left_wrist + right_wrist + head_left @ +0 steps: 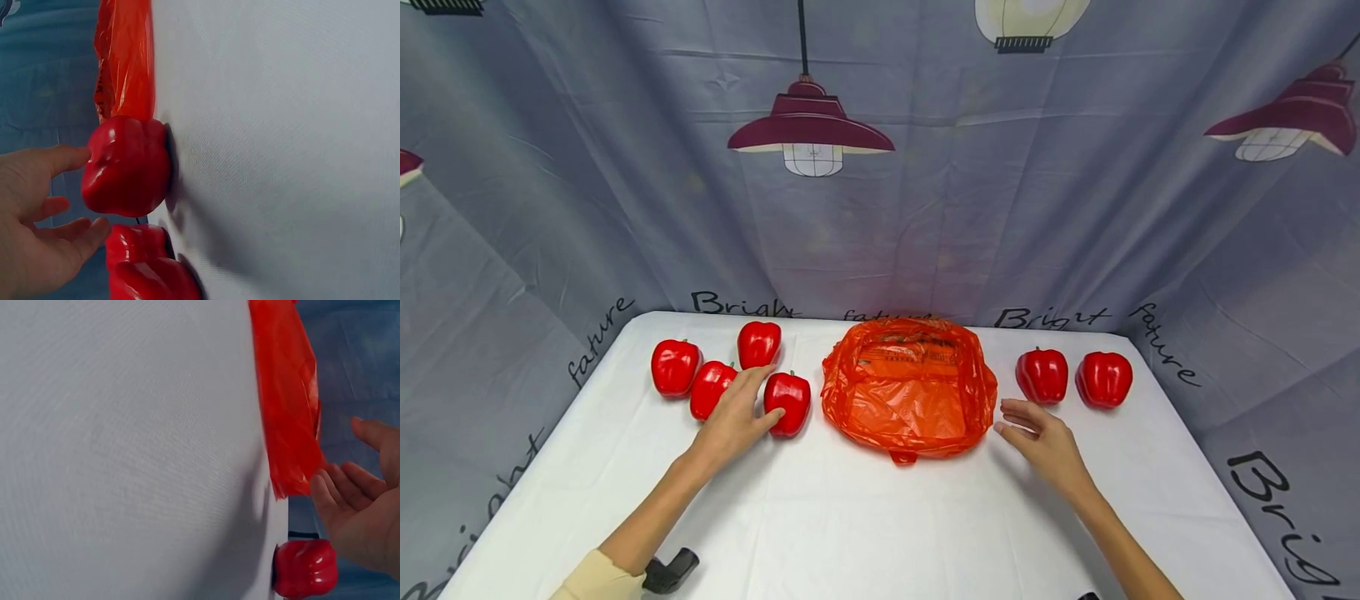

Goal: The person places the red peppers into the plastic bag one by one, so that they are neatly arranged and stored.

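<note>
A crumpled orange-red plastic bag (910,392) lies with its mouth spread wide at the middle of the table. My left hand (730,429) hovers over the peppers on the left, fingers spread and thumb at the nearest red bell pepper (788,406). In the left wrist view, that hand's thumb meets or nearly meets the pepper (128,169), and the other fingers stay off it. By the bag's right edge is my right hand (1051,446), loosely bent and holding nothing. The right wrist view has its fingertips close to the bag (287,400); contact is unclear.
Three more red peppers stand on the left: one far left (675,367), one partly behind the hand (711,389), one at the back (758,344). Two peppers (1042,376) (1104,380) sit right of the bag. A grey printed curtain (925,208) borders the white table (865,533).
</note>
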`<state>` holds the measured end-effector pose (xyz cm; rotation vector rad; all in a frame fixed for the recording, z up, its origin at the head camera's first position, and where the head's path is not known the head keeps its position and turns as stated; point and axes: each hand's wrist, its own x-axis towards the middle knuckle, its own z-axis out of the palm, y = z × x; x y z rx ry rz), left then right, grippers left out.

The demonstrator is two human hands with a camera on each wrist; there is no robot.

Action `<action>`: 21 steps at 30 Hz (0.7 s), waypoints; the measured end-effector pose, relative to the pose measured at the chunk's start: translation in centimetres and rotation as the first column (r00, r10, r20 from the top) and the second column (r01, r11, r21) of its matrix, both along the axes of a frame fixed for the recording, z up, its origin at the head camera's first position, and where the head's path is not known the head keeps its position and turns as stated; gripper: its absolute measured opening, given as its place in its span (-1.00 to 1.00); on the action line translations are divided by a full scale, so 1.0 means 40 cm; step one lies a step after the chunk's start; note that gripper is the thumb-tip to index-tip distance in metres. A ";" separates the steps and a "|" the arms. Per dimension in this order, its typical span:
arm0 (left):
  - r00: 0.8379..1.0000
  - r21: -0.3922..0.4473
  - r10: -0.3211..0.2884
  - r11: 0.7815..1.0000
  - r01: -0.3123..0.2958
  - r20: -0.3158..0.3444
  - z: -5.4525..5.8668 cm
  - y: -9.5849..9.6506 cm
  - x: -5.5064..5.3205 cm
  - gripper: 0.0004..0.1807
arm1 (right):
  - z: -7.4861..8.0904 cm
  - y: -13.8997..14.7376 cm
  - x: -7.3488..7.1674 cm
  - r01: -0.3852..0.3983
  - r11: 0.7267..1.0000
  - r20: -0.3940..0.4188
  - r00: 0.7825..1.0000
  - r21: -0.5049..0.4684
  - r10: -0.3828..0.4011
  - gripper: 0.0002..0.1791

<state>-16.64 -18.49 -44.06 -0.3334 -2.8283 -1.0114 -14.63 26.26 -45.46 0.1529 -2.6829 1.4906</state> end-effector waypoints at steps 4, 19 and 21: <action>1.000 -0.006 0.001 1.000 -0.001 0.007 -0.002 0.005 0.000 -0.19 | -0.010 -0.007 -0.012 -0.007 1.000 0.023 1.000 -0.028 0.008 -0.46; 1.000 -0.026 0.022 0.999 -0.022 0.018 -0.016 0.020 -0.006 -0.15 | -0.039 -0.030 -0.043 0.020 1.000 0.133 0.991 0.009 -0.021 -0.41; 0.999 -0.025 0.030 0.999 -0.029 0.029 -0.018 0.023 -0.008 -0.14 | -0.041 -0.031 -0.044 0.026 1.000 0.146 0.989 0.014 -0.028 -0.40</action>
